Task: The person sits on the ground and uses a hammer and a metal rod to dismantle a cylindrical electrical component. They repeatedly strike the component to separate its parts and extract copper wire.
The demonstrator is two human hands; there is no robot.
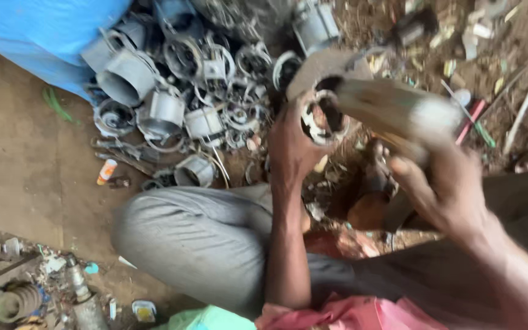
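One cylinder (pixel 392 113) (open end leftward), lengthwise left-right.

Two hands are showing: the left hand (pixel 291 143) and the right hand (pixel 444 189). One blue sheet (pixel 44 30) is lying on the floor. One small orange-and-white bottle (pixel 106 172) is lying there. The heaped metal housings (pixel 172 91) are blurring beyond counting.

Both hands raised, left (pixel 291 150) and right (pixel 444 189) curled closed.
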